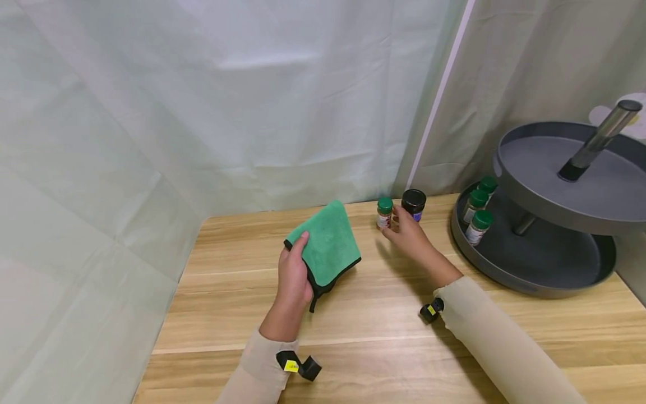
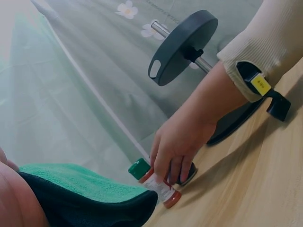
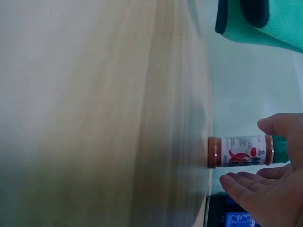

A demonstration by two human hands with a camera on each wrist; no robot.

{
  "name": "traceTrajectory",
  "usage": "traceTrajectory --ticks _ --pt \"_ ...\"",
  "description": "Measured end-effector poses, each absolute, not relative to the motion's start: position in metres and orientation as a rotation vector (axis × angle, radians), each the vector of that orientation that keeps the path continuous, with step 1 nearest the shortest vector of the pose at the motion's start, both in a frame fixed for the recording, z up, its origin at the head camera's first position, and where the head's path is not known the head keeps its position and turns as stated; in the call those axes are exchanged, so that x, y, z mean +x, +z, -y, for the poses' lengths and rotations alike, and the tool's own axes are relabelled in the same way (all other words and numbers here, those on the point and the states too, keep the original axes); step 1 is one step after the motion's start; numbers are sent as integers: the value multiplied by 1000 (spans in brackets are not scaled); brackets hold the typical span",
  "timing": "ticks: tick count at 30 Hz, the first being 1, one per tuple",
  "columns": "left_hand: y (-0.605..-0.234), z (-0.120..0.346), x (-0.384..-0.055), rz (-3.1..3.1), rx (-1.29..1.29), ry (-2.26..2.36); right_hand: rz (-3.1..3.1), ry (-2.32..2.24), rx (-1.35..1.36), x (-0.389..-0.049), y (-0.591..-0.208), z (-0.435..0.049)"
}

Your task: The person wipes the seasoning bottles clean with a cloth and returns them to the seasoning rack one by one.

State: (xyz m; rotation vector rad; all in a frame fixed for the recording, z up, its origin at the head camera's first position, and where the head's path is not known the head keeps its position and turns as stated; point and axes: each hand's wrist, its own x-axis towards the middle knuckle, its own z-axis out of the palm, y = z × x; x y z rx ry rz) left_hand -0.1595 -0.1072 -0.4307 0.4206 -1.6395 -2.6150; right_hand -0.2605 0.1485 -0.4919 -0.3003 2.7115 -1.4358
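We grip the cloth (image 1: 330,244) between left hand (image 1: 294,278) fingers and thumb; our right hand (image 1: 410,238) stands parted, unclosed, spice jar (image 3: 244,152) between thumb and fingers, tub (image 1: 414,200) beside them.

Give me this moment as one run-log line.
left hand: holding cloth; right hand: at red jar, grip not closed; red jar: upright on table; black jar: beside red jar

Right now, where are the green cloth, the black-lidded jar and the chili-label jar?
Green cloth (image 1: 329,246), head view: its middle.
Black-lidded jar (image 1: 414,201), head view: its lid.
Chili-label jar (image 3: 245,151), right wrist view: its label.
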Motion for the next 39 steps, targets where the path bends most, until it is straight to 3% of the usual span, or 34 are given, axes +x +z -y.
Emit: traceTrajectory --ticks 20,39 --pt "-431 105 -159 1657 398 -2609 -2771 -1466 -202 -269 -495 -142" --pt "-432 100 -158 1729 341 -2589 -2681 -1784 -444 -219 -463 -146"
